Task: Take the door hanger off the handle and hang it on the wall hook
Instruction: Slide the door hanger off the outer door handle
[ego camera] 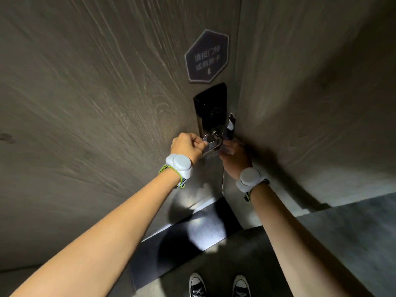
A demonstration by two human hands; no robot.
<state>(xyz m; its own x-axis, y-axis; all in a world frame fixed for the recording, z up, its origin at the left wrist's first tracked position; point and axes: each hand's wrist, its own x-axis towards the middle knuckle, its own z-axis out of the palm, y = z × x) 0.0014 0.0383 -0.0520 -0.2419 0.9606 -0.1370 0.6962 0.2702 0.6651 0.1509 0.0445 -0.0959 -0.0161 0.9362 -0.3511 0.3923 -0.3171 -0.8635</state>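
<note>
Both hands are pinching the door hanger (211,154) at the handle (212,139), left hand (188,146) and right hand (234,156) gripping what is probably thin, light, bendable card near its loop.

**Surfaces at your door**

You face a matt grey-brown wood-grain door (96,93). Its black lock panel (211,106) looks glossy plastic, the curved silver lever handle (212,144) polished metal. Your white wrist bands (179,165) look smooth, matt plastic.

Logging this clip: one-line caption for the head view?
Both hands, left hand and right hand, work at the silver door handle below the black lock.
</note>
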